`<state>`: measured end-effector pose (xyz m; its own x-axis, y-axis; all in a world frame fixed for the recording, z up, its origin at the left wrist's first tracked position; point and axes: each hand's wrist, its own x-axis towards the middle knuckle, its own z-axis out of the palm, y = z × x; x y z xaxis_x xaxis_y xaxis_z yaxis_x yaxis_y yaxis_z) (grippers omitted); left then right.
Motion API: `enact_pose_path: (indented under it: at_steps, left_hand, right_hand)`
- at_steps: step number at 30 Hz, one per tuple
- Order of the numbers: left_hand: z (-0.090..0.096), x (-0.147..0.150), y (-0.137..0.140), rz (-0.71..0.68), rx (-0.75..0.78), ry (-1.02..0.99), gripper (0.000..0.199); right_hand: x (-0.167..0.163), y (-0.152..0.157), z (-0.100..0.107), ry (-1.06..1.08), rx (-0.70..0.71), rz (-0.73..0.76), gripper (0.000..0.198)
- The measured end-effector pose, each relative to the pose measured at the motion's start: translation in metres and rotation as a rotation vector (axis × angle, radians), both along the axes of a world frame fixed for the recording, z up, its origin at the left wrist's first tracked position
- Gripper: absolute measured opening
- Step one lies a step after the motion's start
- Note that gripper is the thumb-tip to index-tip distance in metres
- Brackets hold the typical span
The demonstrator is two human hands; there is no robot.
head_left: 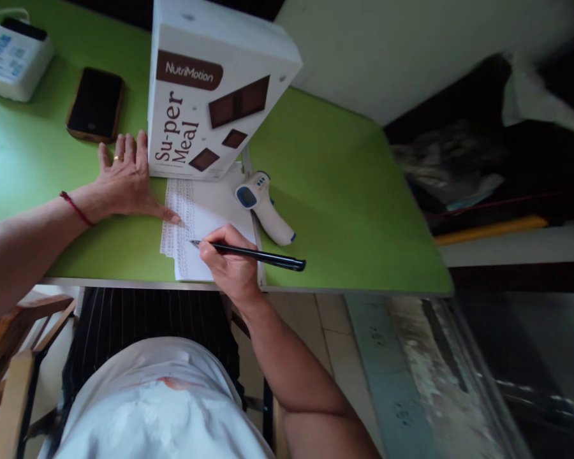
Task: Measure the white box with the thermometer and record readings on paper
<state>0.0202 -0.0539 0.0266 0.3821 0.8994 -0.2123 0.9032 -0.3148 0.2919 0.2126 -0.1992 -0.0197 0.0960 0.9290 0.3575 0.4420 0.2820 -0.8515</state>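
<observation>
In the head view, my right hand (234,264) pinches a black pen (272,257), its tip over the white paper (220,210) near the table's front edge. Rows of small marks run down the paper's left side, and another marked strip shows beneath that edge. My left hand (127,178) lies flat with fingers spread, the thumb resting on the paper and the fingers beside a white NutriMotion box (191,134). This box stands upright over the paper's far end and hides it. A white and blue handheld thermometer (265,207) lies right of the paper, partly at its edge.
A black phone (95,105) lies at the back left of the green table (354,210). Beyond it sits a white device (16,60) with a cable. A wooden chair (16,395) is at the lower left, and a cluttered dark shelf (459,153) stands to the right.
</observation>
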Motion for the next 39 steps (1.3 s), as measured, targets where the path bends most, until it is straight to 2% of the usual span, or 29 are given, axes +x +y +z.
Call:
enact_pose_path:
  at_steps: [13, 25, 30, 39]
  left_hand:
    - [0.0027, 0.0013, -0.0011, 0.000, -0.003, 0.009, 0.183]
    - [-0.0005, 0.0000, 0.0007, -0.009, 0.001, -0.014, 0.186]
    - [-0.0009, 0.0016, 0.0042, -0.005, -0.044, 0.018, 0.188]
    - [0.0013, 0.0029, 0.0030, 0.010, -0.046, 0.027, 0.188]
  right_hand:
    - [0.0002, -0.0001, -0.0022, 0.002, 0.047, -0.025, 0.018]
    - [0.0008, 0.0007, -0.0016, -0.021, 0.107, -0.001, 0.020]
    - [0.0007, 0.0004, -0.0026, -0.031, 0.132, 0.001, 0.020]
    - [-0.0004, 0.0000, -0.0066, 0.004, 0.135, -0.114, 0.018]
